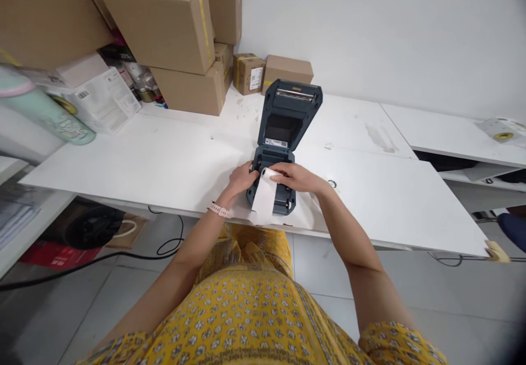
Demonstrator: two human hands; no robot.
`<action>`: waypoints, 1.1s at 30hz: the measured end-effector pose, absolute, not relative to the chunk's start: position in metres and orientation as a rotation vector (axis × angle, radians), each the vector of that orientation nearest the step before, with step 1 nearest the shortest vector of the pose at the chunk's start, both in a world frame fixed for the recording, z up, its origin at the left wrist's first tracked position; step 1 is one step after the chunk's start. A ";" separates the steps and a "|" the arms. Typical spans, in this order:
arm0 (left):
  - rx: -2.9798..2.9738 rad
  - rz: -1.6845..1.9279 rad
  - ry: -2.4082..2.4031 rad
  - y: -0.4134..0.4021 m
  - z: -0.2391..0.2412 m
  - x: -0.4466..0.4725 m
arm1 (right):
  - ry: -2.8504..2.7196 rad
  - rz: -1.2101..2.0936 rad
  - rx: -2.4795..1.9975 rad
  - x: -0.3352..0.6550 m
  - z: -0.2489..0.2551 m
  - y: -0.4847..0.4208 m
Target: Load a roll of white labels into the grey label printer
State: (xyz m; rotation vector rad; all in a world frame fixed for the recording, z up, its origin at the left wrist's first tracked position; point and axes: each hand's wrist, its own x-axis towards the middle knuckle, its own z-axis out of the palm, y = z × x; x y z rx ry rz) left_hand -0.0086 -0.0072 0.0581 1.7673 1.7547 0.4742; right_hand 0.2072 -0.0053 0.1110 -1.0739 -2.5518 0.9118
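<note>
A dark blue-grey label printer (pixel 290 114) stands on the white table near its front edge, its lid tipped up and back. My right hand (pixel 296 177) is closed around a white label roll (pixel 269 173) over the printer's open bay. From the roll a loose strip of white paper (pixel 263 200) hangs down over the printer's front to the table edge. My left hand (pixel 243 178) grips the printer's left side, with the thumb over the inner edge and the other fingers partly hidden.
Cardboard boxes (pixel 184 88) are stacked at the back left, with smaller boxes (pixel 249 73) against the wall. A mint green bottle (pixel 53 110) is at far left. A small dark ring (pixel 332 184) lies on the table (pixel 382 195) to the right. Black cables (pixel 135 255) hang below.
</note>
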 end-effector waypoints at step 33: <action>1.916 1.140 1.390 -0.045 0.042 -0.003 | -2.323 0.559 -1.277 0.184 0.063 -0.033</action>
